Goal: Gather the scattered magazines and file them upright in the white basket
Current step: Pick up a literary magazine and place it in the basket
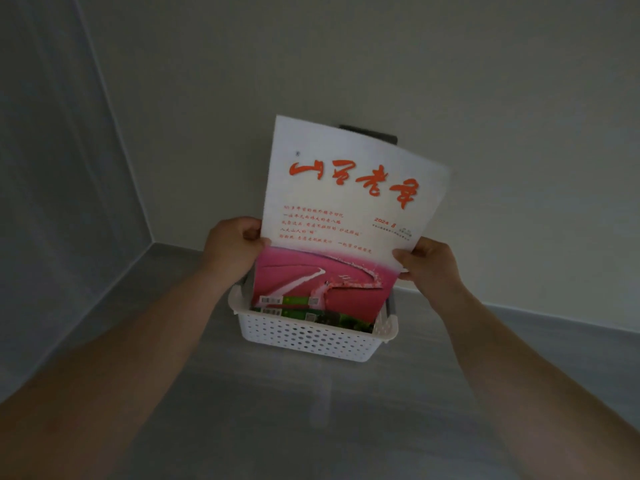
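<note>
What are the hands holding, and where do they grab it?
Both the left hand and right hand hold one magazine by its side edges, halfway up.

The magazine (349, 216) has a white cover with red-orange brush lettering and small red lines of text, above a pink and crimson picture crossed by a pale curving stripe. Green strips show along its lower edge. The basket (311, 336) is white, dotted with round holes. The bench (242, 410) is grey, the wall (485, 98) off-white

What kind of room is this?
Probably a bare corner of a home or office: plain pale walls, a grey floor, and a white basket of magazines against the wall.
</note>
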{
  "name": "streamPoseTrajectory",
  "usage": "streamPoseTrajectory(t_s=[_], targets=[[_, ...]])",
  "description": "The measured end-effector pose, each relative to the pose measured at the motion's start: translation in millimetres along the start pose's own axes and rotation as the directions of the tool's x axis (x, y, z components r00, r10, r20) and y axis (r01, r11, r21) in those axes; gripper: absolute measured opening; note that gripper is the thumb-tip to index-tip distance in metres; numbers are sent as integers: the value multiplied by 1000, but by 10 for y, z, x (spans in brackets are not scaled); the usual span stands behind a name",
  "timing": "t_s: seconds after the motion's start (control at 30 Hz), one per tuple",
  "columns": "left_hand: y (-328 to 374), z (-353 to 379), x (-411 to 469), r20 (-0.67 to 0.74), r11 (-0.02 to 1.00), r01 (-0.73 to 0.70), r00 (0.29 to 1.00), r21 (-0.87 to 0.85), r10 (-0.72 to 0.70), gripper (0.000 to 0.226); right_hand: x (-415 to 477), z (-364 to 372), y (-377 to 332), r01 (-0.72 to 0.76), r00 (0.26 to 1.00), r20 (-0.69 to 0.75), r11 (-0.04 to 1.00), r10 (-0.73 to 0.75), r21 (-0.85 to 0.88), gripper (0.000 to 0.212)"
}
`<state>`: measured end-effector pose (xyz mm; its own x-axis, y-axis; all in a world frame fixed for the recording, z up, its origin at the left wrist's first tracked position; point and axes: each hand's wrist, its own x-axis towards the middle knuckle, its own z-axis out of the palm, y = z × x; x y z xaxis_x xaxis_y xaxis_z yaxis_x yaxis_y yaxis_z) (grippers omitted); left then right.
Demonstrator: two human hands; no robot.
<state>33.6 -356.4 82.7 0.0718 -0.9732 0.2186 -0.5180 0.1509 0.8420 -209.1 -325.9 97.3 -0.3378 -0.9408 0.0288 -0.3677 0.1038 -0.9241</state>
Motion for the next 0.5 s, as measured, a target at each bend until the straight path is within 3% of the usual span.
streamPoseTrajectory(t_s=[0.3, 0.4, 0.5], targets=[[-301, 172, -10, 19, 987, 134, 990, 84, -136, 21, 43, 155, 241, -24, 998, 52, 978, 35, -207, 24], [-368, 213, 9, -20, 983, 145, 989, 112, -144, 19, 55, 170, 306, -7, 1000, -19, 968, 3, -250, 22], [-405, 238, 32, -24, 987, 150, 989, 59, -149, 41, 77, 164, 362, -16, 985, -169, 976, -22, -219, 24]])
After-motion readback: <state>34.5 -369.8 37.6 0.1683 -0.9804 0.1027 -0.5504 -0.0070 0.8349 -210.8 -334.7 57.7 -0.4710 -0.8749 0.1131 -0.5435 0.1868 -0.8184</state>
